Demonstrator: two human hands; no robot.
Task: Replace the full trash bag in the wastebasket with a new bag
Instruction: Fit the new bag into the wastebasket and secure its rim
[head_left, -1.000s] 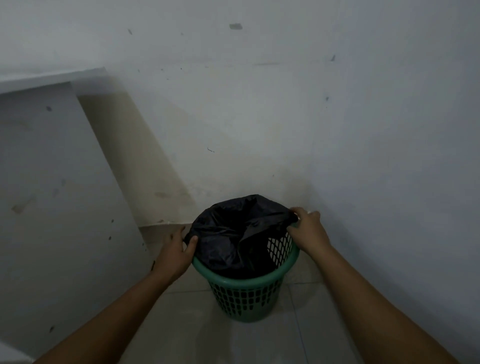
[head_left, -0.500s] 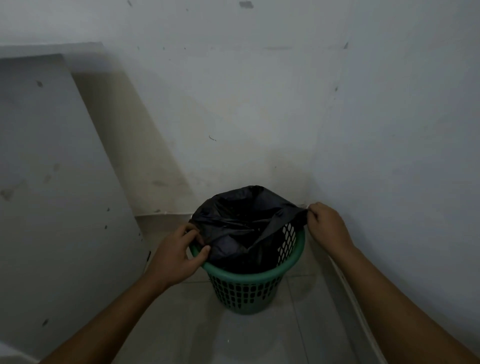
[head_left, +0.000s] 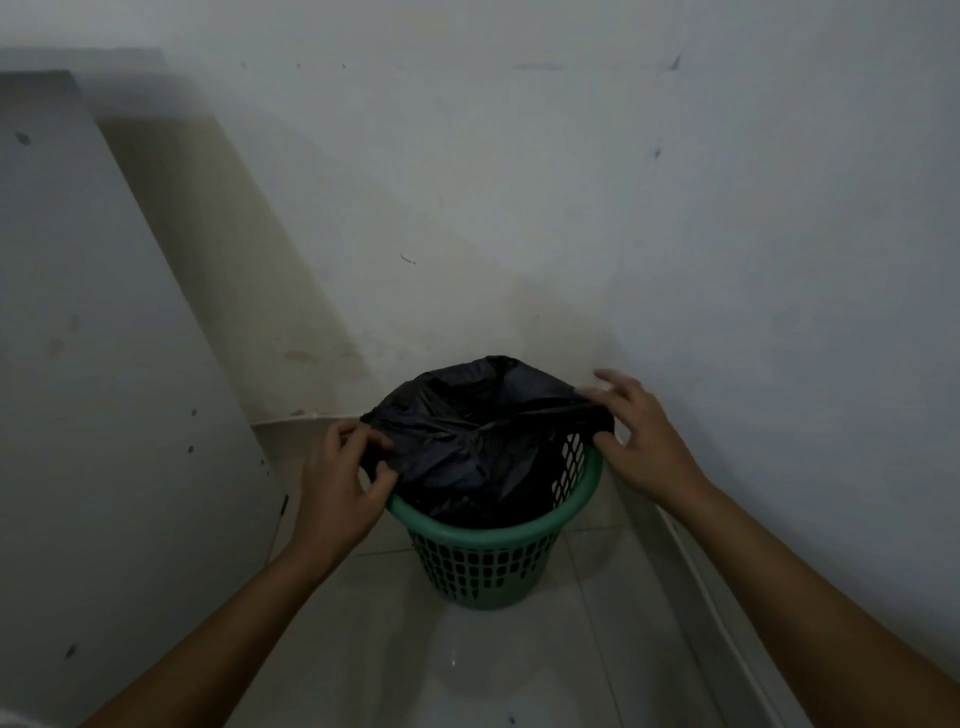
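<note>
A round green plastic wastebasket with lattice walls is standing on the pale tiled floor in the wall corner, holding a crumpled black plastic trash bag. My left hand is pinching the bag's left edge in a curled grip; my right hand, fingers spread and loose, is touching its right edge.
</note>
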